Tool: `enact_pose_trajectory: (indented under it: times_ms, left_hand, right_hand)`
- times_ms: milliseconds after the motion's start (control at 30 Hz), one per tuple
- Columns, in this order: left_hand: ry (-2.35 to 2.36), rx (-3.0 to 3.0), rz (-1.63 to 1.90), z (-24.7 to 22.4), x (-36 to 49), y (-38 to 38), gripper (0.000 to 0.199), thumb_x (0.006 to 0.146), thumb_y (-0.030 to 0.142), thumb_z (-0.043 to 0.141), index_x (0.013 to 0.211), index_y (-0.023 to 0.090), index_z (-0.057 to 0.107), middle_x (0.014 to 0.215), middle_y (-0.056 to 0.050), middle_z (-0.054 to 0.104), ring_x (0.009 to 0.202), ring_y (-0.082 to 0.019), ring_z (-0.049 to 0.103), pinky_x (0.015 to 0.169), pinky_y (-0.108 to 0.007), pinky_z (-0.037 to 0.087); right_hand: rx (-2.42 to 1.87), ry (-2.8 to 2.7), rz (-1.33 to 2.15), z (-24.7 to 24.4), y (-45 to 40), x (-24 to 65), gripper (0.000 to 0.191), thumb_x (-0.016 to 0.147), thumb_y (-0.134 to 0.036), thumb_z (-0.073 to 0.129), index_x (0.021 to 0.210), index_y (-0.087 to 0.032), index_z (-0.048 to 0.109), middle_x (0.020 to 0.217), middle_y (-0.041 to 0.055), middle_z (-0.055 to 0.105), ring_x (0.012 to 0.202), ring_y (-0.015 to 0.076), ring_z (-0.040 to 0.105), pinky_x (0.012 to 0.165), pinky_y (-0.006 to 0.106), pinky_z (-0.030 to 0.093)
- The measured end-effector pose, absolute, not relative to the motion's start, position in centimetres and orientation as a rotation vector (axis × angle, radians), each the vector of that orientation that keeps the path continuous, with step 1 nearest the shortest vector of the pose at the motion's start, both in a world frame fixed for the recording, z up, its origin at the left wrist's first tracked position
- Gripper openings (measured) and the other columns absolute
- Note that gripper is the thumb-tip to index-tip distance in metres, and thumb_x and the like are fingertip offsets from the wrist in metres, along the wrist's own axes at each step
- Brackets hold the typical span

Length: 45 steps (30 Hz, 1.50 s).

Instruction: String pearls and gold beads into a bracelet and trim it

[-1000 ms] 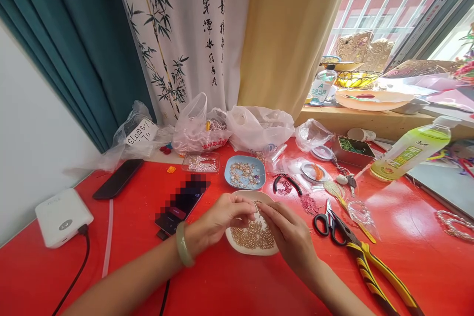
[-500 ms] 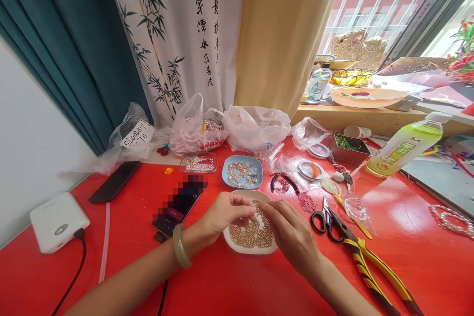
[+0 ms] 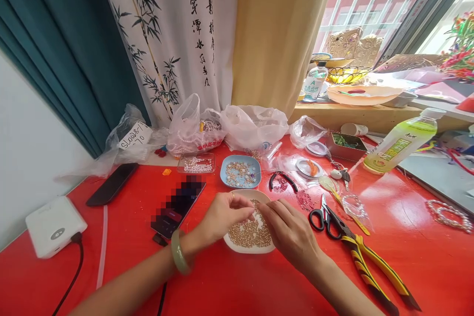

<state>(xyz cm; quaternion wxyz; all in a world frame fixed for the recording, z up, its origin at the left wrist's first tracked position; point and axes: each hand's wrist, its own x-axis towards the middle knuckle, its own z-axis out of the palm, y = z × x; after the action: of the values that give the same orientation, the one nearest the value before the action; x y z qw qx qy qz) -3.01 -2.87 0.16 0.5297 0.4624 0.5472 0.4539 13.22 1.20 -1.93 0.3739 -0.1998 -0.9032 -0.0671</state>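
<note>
My left hand, with a pale green bangle on its wrist, is over the left side of a white dish. Its thumb and fingertips are pinched together. Across from it, my right hand is closed too, fingers bent and tips pointing at the left fingertips. Whatever lies between the fingers of either hand is too small to make out. Small gold beads cover much of the dish's floor below. Just behind it sits a blue dish with pearls and gold pieces.
To the right lie scissors, yellow-black pliers and small black-handled pliers. A drink bottle stands farther back. On the left are a phone, a dark slab and a white box with a cable. Plastic bags line the back.
The view has shifted slightly, so most things sit a little farther left. Both hands keep nearly the same pose above the white dish.
</note>
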Motion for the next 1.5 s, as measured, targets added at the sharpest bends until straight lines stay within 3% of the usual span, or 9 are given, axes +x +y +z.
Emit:
enact_pose_trajectory:
  times_ms: [500,733,967,1200,1500]
  left_hand:
    - [1.278,1.056,1.063,0.4,-3.1,-3.0,0.016,0.063,0.027,0.062,0.067,0.011,0.063,0.060,-0.002,0.059,0.054,-0.008,0.048,0.056,-0.022,0.038]
    - [1.352,1.165,1.056,0.0,-3.0,-2.9,0.015,0.064,0.026,0.060,0.066,0.011,0.062,0.061,-0.003,0.060,0.056,-0.010,0.050,0.056,-0.022,0.039]
    - [1.501,1.514,1.053,-0.2,-3.1,-3.6,0.016,0.072,0.024,0.053,0.077,0.016,0.066,0.079,-0.005,0.067,0.072,-0.016,0.058,0.066,-0.025,0.043]
    - [1.630,1.868,0.971,0.1,-3.1,-3.9,0.020,0.075,0.022,0.049,0.086,0.019,0.066,0.081,-0.004,0.066,0.072,-0.016,0.058,0.069,-0.027,0.042]
    - [1.621,1.907,1.037,-0.1,-2.9,-3.9,0.011,0.074,0.022,0.050,0.073,0.017,0.059,0.073,-0.004,0.063,0.071,-0.015,0.056,0.066,-0.025,0.042]
  right_hand:
    - [-0.468,-2.345,-0.152,-1.8,1.1,13.3,0.021,0.083,-0.007,0.040,0.076,-0.013,0.059,0.061,0.0047,0.053,0.056,0.0127,0.042,0.052,0.024,0.038]
    - [-0.490,-2.360,-0.156,-2.0,1.1,13.2,0.021,0.085,-0.010,0.039,0.081,-0.013,0.059,0.062,0.0043,0.053,0.055,0.0125,0.044,0.051,0.024,0.038]
    - [-0.513,-2.377,-0.179,-2.1,1.4,13.3,0.019,0.084,-0.011,0.040,0.084,-0.014,0.058,0.064,0.0043,0.056,0.056,0.0127,0.047,0.052,0.025,0.037]
    - [-0.507,-2.373,-0.166,-2.5,1.6,13.3,0.019,0.086,-0.012,0.038,0.088,-0.014,0.057,0.065,0.0040,0.057,0.057,0.0130,0.048,0.052,0.024,0.039]
    - [-0.489,-2.368,-0.121,-2.7,1.6,13.4,0.019,0.086,-0.012,0.037,0.090,-0.013,0.055,0.069,0.0051,0.057,0.061,0.0134,0.050,0.054,0.024,0.041]
